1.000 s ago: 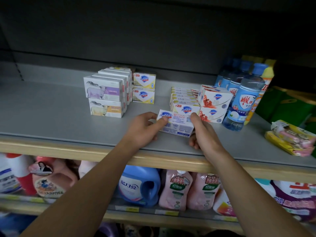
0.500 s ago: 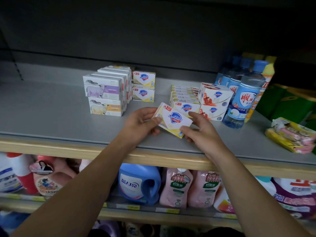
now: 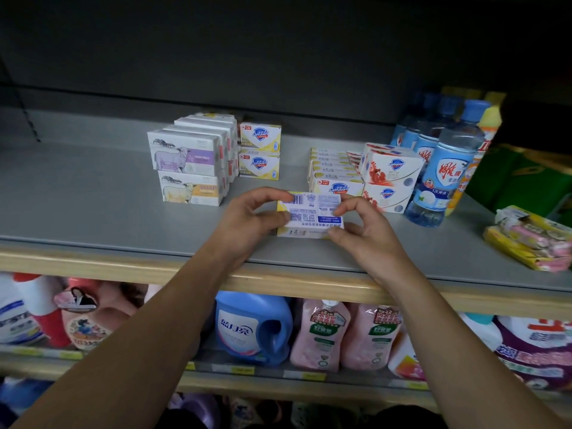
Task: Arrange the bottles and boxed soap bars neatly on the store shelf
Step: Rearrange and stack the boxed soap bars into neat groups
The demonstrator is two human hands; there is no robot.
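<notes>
I see left hand (image 3: 247, 219) and right hand (image 3: 360, 229) both pinching soap box (image 3: 311, 213), barcode up, before Safeguard row (image 3: 335, 178); fingers cover box ends, print unreadable.

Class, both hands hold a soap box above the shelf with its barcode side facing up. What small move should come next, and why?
Probably turn the soap box, held by the left hand and right hand, so its logo faces front, then set it before the yellow Safeguard row. Those boxes show their logos; this one shows its barcode.
</notes>
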